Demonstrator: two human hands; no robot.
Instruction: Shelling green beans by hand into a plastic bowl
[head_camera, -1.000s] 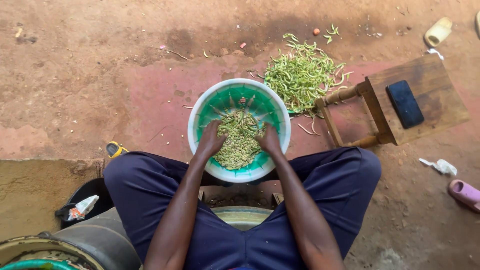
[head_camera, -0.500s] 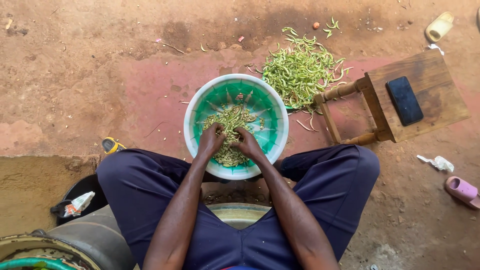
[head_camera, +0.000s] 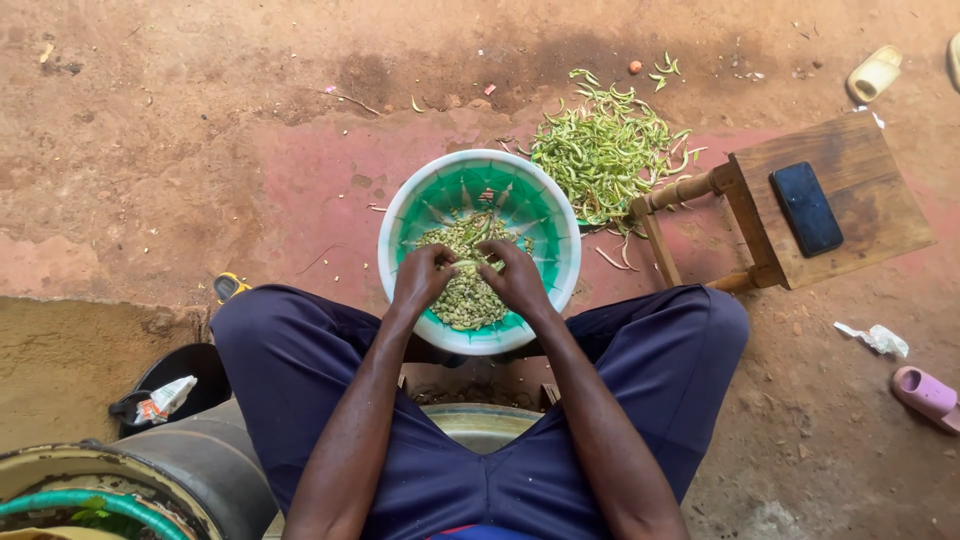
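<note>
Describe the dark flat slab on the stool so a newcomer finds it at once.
Start at the green bowl between the person's knees, then look right to the small wooden stool. The black rectangular phone lies flat on its seat, the only dark, smooth thing there.

Bowl (head_camera: 545, 215) — green inside, white rim. Beans (head_camera: 465, 290) pale green, pods (head_camera: 605, 150) brighter green. Trousers (head_camera: 300, 350) navy. Stool (head_camera: 860, 175) brown — phone (head_camera: 806, 208) black. Slipper (head_camera: 925, 393) pink.
</note>
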